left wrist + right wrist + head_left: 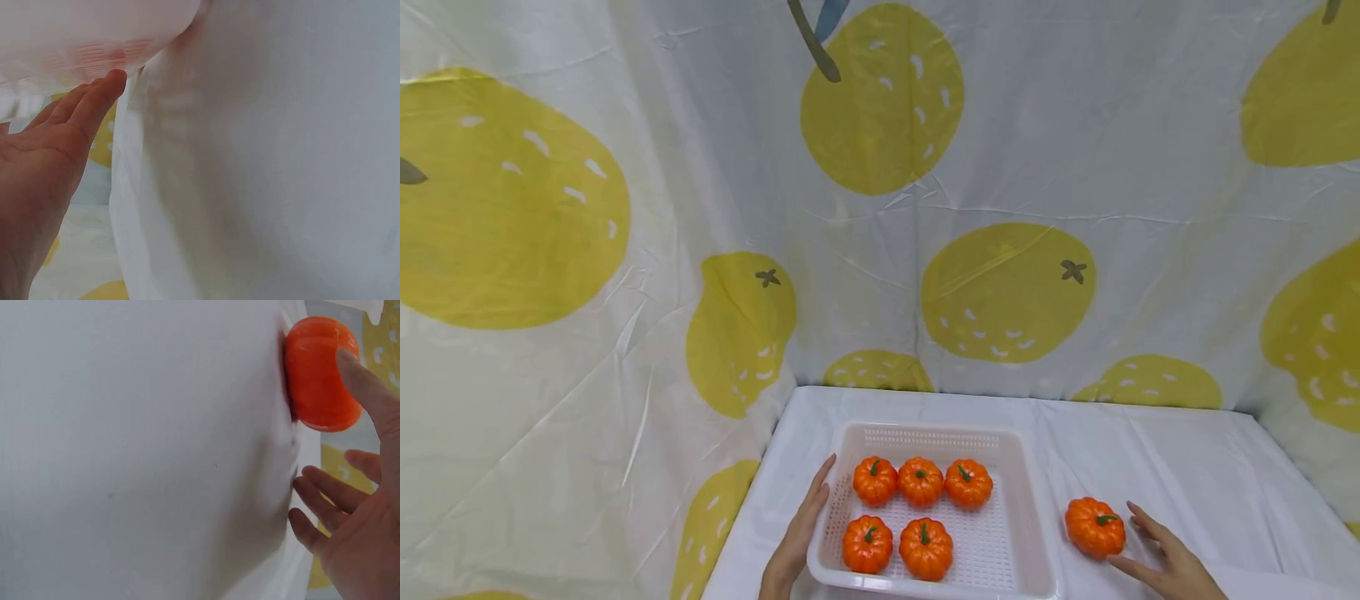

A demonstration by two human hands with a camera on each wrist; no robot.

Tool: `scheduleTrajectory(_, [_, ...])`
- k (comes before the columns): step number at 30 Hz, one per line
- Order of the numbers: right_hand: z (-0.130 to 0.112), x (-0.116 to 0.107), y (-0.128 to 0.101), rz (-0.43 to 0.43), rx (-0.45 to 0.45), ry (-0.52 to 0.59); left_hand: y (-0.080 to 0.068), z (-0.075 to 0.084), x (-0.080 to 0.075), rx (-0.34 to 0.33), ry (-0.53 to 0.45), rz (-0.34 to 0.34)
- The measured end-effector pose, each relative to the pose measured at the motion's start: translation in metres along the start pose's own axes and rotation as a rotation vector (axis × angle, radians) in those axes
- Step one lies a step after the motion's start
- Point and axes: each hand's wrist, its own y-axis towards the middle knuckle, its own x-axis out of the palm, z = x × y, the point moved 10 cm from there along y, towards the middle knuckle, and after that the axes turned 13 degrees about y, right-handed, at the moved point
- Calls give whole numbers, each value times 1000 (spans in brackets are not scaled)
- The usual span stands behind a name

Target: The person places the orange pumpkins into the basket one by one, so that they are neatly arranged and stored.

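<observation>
Several small orange pumpkins with green stems lie in a white plastic basket (1033, 508): three in the back row, among them the middle pumpkin (921, 482), and two in front. My left hand (801, 533) rests with straight fingers along the basket's left side; the left wrist view shows its fingertips (115, 78) right at the perforated wall. One more pumpkin (1095, 528) sits on the white cloth to the right of the basket. Beside it is my right hand (1168, 558), thumb and fingers spread apart. In the right wrist view the thumb overlaps this pumpkin (319, 375), and the other fingers are apart from it.
A white cloth (1187, 467) covers the table. Curtains printed with yellow fruit (1007, 292) hang behind the table and along its left and right sides. The basket's front right area holds no pumpkin.
</observation>
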Motion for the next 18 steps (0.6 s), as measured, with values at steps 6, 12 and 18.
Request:
scheduleTrajectory(6, [-31,6,3,45,-141,38,-1,0,-1,-5,12,4])
scheduleTrajectory(12, [-42,12,8,23,-84,38,-1,-1,0,-11,4,-1])
scheduleTrajectory(18, [-60,-1,9,85,-137,15,0,-1,0,-3,7,-2])
